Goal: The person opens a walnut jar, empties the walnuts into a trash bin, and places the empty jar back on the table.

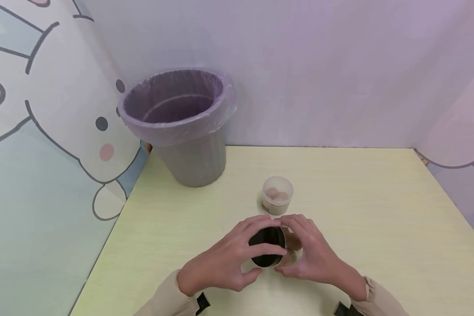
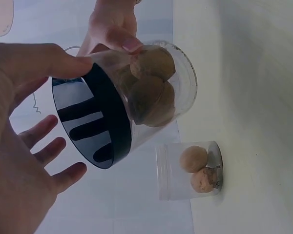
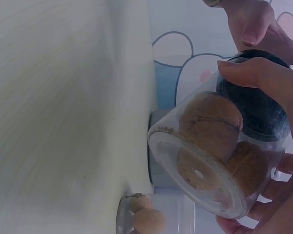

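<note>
A clear jar (image 2: 186, 78) with a black lid (image 1: 265, 237) is tilted, its lid toward my left hand. Several brown walnuts (image 2: 154, 100) show through its wall. My right hand (image 1: 316, 252) holds the jar, thumb on one side and fingers curving round the other. At the lid is my left hand (image 1: 231, 254). One of its digits rests at the lid's rim, while its other fingers spread loosely off the glossy top in the left wrist view. Just beyond the hands stands a small clear tub (image 1: 277, 197) with light brown round pieces (image 2: 194, 160) in it.
A grey bin (image 1: 193, 162) lined with a translucent plastic bag stands at the back left of the pale wooden table (image 1: 359, 197). Cloth walls with cartoon figures (image 1: 98, 131) border the table at its sides, and a plain one closes off the back.
</note>
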